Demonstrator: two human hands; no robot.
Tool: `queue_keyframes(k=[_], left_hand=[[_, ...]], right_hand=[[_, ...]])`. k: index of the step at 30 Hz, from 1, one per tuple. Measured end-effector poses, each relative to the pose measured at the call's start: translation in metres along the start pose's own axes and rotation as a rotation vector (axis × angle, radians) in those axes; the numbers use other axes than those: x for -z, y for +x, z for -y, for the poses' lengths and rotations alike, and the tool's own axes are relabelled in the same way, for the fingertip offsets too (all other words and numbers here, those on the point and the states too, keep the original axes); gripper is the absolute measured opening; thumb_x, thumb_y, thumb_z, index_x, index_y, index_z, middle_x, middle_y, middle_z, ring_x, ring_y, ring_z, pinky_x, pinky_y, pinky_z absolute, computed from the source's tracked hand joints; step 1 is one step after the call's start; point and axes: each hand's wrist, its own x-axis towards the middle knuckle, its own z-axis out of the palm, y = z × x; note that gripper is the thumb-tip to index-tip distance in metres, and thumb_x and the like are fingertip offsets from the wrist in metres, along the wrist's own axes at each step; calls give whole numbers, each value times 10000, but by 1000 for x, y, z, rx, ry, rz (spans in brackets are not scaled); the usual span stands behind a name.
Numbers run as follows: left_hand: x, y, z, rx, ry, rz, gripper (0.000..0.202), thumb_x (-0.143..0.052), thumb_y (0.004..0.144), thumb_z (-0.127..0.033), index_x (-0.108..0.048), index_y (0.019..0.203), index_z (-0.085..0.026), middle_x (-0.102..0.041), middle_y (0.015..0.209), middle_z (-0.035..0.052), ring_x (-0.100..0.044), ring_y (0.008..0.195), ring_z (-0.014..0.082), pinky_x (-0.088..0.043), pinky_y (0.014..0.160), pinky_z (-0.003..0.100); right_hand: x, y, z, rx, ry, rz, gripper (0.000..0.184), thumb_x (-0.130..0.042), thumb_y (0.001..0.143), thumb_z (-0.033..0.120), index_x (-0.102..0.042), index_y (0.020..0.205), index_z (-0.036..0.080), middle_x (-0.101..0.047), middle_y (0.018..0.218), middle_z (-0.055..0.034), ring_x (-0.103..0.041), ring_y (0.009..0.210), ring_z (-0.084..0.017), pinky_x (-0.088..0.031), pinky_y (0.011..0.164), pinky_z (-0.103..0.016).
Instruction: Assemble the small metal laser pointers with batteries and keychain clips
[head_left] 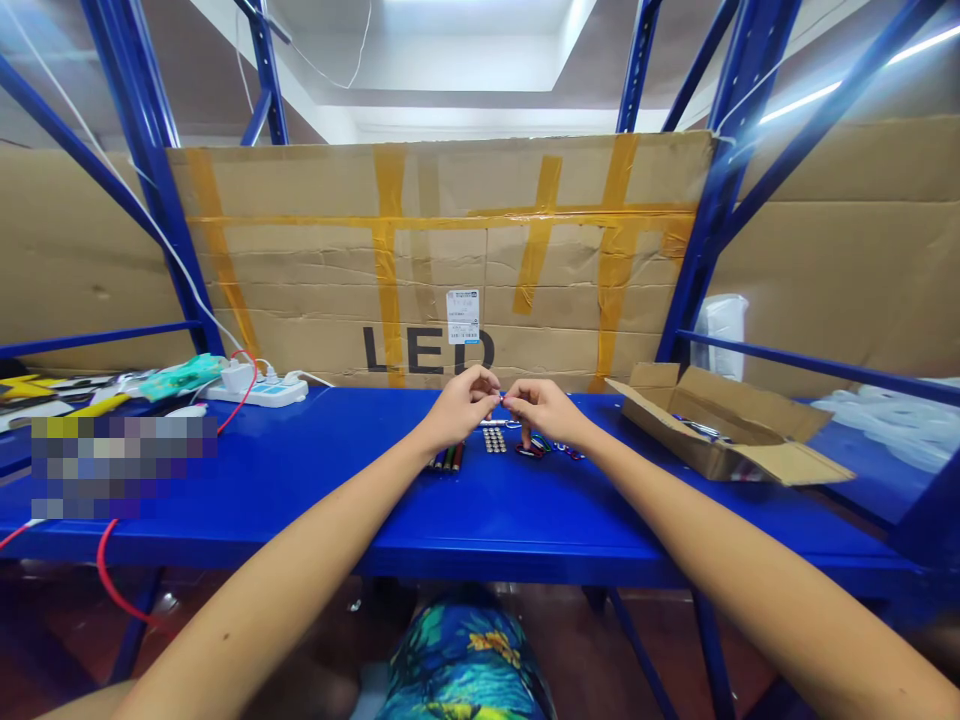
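Observation:
My left hand (pixel 463 402) and my right hand (pixel 546 408) meet above the blue table (pixel 315 480), fingertips pinched together on a small item (pixel 501 400) that is too tiny to name. Directly below the hands lie a block of small round silver cells (pixel 494 439), a row of thin coloured sticks (pixel 448 459) to the left, and a few small coloured clips or rings (pixel 534 448) to the right. Both forearms stretch out from the bottom corners of the view.
An open cardboard box (pixel 724 418) sits at the right. A white power strip (pixel 259 390) with red and white cables, a teal mask (pixel 180 377) and flat papers lie at the left. A taped cardboard wall marked LED (pixel 427 260) backs the table between blue rack posts.

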Motion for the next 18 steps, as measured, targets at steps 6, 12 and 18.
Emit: queue_keyframes(k=[6,12,18], left_hand=[[0,0,-1,-28,61,9,133,-625,770,-168,-525,859,-161,-579,765,-12,-559,635,85,-427,565,205],[2,1,0,-9,-21,-30,172,-653,766,-219,-518,851,-158,-574,751,-15,-542,558,73,-433,537,214],[2,2,0,-2,-39,-53,180,-661,757,-208,-512,847,-160,-579,737,-15,-541,546,73,-430,526,213]], right_hand=[[4,2,1,-39,73,84,432,-569,796,603,-487,649,205,-431,488,59,-400,368,-91,-340,384,-243],[0,2,4,203,-174,-159,253,-704,677,310,-538,827,191,-587,791,2,-527,674,-136,-432,603,-270],[-3,2,-2,176,-95,-140,239,-651,772,375,-474,782,215,-553,634,29,-523,563,-144,-419,556,-283]])
